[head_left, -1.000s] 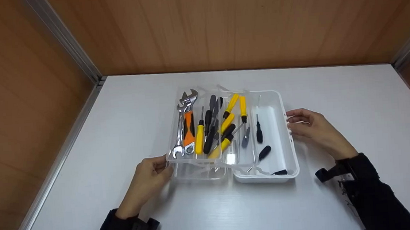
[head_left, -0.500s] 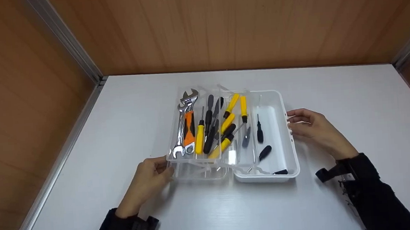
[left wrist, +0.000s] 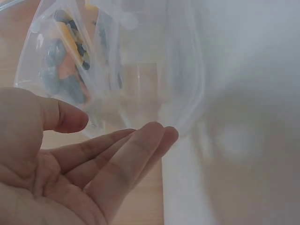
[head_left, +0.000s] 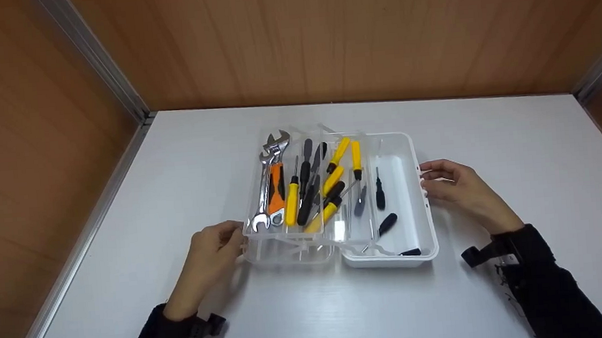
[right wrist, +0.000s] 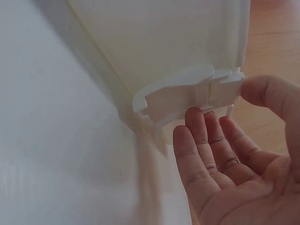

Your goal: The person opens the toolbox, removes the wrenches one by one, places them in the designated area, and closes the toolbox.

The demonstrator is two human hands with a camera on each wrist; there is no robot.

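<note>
An open toolbox stands mid-table. Its white base (head_left: pixel 426 202) holds a few small black screwdrivers (head_left: pixel 380 194). A clear tray (head_left: pixel 253 194), swung out to the left over the clear lid, carries an orange-handled wrench (head_left: pixel 276 184), a spanner and several yellow and black screwdrivers (head_left: pixel 292 202). My left hand (head_left: pixel 234 236) is at the tray's front left corner. In the left wrist view the left hand (left wrist: pixel 115 126) has its fingers (left wrist: pixel 150 140) nearly straight against the clear plastic (left wrist: pixel 61 51). My right hand (head_left: pixel 431 180) rests on the base's right side. There its straight fingers (right wrist: pixel 201 122) and thumb touch the white latch (right wrist: pixel 187 89).
The white table (head_left: pixel 344 305) is boxed in by wooden walls at the back and on both sides, with metal rails (head_left: pixel 87 41) in the corners. Both wrists wear black straps.
My left hand has shifted slightly left and towards me, and the clear tray has edged left with it. The right hand stays at the latch.
</note>
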